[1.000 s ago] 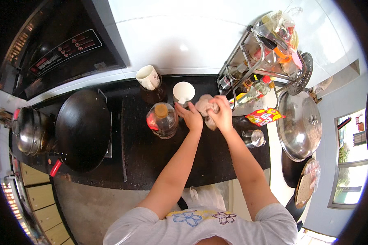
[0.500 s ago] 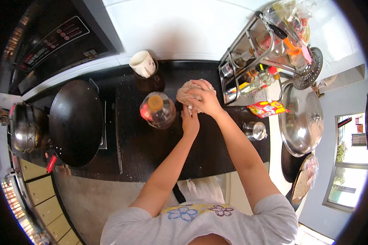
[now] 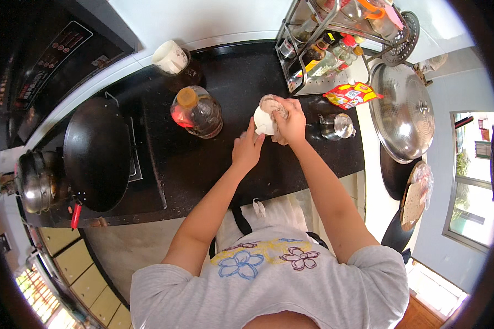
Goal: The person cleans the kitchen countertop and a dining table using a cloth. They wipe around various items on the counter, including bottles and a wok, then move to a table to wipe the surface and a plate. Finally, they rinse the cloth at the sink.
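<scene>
Over the black counter (image 3: 230, 175), my left hand (image 3: 247, 150) pinches the stubby handle of a small white piece that looks like a cup (image 3: 264, 122). Its exact kind is partly hidden by my fingers and the cloth. My right hand (image 3: 292, 122) is closed around a crumpled beige cloth (image 3: 271, 104), pressed against the white piece's upper and right side. To the left of my hands stands a large clear bottle (image 3: 206, 118) with an orange-brown cap, part filled with dark liquid.
A black wok (image 3: 96, 156) and a metal pot (image 3: 35, 183) stand at left. A white mug (image 3: 170, 57) is at the back. At right are a metal rack (image 3: 313, 82) of bottles, a red-yellow packet (image 3: 352, 95), a small pot (image 3: 335, 127) and a large lid (image 3: 403, 112).
The view has shifted, so the counter things sit higher in the picture. The cloth has moved off the white piece's front, which now shows between my hands.
</scene>
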Demonstrator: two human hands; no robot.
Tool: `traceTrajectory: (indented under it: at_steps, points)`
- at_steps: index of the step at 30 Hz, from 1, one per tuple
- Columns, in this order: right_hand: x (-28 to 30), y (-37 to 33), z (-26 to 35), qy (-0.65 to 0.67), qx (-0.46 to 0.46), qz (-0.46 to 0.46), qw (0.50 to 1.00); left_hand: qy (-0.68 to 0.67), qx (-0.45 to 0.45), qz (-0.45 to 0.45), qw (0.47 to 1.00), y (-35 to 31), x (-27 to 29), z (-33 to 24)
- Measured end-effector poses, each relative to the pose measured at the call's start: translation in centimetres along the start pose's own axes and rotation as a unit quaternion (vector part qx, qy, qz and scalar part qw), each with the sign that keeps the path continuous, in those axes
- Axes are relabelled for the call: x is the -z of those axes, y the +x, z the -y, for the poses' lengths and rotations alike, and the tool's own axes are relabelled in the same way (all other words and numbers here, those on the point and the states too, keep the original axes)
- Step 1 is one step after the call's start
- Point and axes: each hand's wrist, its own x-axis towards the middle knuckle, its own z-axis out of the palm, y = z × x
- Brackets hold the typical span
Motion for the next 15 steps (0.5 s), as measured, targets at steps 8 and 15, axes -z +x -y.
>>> traceTrajectory:
  at_steps: [8,15]
  points:
    - [1.2,1.5,-1.2,0.060,0.019,0.087,0.994,-0.012,-0.098,-0.131,0.986,3.2,1.1,-1.4]
    - [-0.3,0.6,2.3,-0.060,-0.016,0.082,0.995,-0.051,-0.083,-0.042,0.994,4.0,1.6,-0.5]
